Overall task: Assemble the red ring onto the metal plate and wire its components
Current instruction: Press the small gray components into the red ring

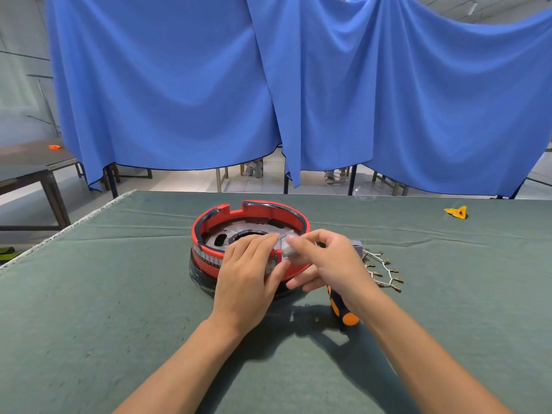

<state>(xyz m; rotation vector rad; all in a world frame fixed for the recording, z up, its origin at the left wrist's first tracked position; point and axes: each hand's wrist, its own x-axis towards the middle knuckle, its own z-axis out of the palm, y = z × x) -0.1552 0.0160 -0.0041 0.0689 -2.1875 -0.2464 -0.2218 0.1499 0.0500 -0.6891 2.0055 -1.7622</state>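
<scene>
A red ring (209, 222) sits around a round metal plate (230, 231) on a black base in the middle of the green table. Both hands meet at the ring's near right rim. My right hand (331, 264) pinches a small grey component (288, 248) between thumb and fingers above the rim. My left hand (248, 276) rests over the ring's front edge, its fingertips touching the same grey component. The rim under the hands is hidden. A bundle of white wires with brass terminals (385, 273) lies just right of my right hand.
A screwdriver with a black and orange handle (343, 312) lies on the green cloth (119, 309) beneath my right wrist. Another grey part (357, 246) peeks out behind the right hand. A yellow scrap (455, 212) lies far right. Blue curtains hang behind the table.
</scene>
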